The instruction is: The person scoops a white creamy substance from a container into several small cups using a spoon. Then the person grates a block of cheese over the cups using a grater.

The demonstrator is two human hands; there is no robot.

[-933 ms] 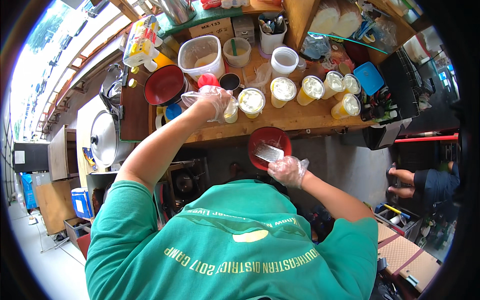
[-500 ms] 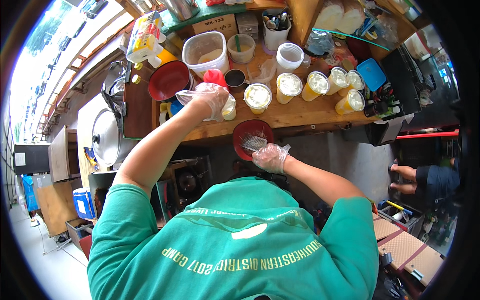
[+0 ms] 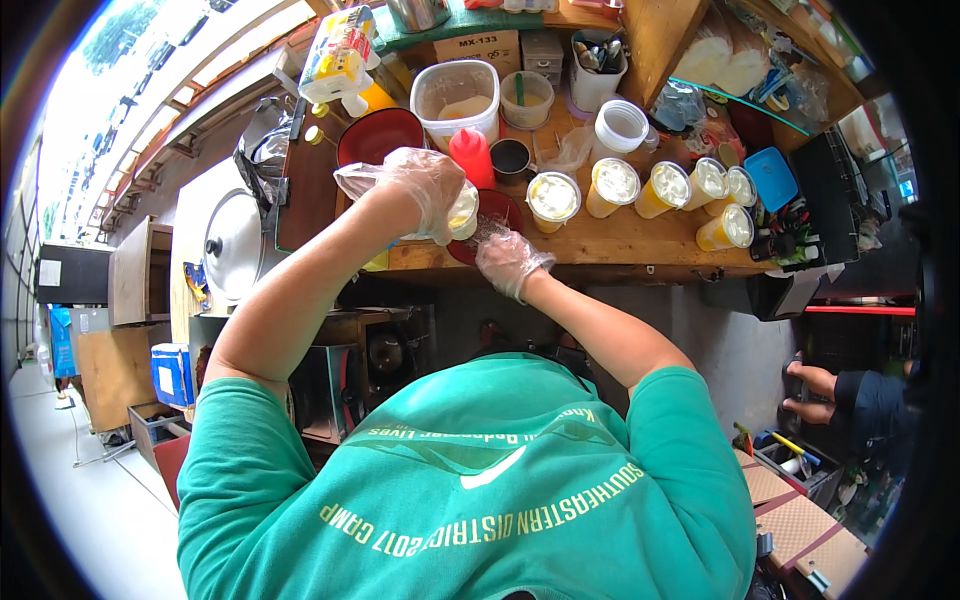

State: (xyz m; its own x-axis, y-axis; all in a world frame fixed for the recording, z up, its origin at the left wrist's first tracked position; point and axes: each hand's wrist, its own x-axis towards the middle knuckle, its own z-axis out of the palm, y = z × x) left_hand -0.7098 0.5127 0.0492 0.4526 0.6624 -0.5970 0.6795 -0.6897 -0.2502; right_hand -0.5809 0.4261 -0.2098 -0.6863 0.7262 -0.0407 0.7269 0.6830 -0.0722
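Note:
My left hand (image 3: pixel 415 190), in a clear plastic glove, is curled beside a cream-topped cup (image 3: pixel 462 214); what its fingers hold is hidden. My gloved right hand (image 3: pixel 508 258) grips a red bowl (image 3: pixel 470 252) with a metal grater (image 3: pixel 496 226) in it, partly hidden, at the workbench's (image 3: pixel 620 245) front edge. A red squeeze bottle (image 3: pixel 470 158) and a dark mug (image 3: pixel 512 160) stand just behind. Several yellow drinks with cream tops (image 3: pixel 555 200) line the bench to the right.
A larger red bowl (image 3: pixel 380 135), a plastic tub (image 3: pixel 450 100), a utensil holder (image 3: pixel 598 70) and a blue lid (image 3: pixel 770 178) are on the bench. A large metal pot lid (image 3: pixel 225 245) lies at left. Another person's legs (image 3: pixel 815 385) show at lower right.
My right hand has moved up and left with the red bowl and grater, closer to my left hand, which has shifted slightly. The bench appears further right in the picture.

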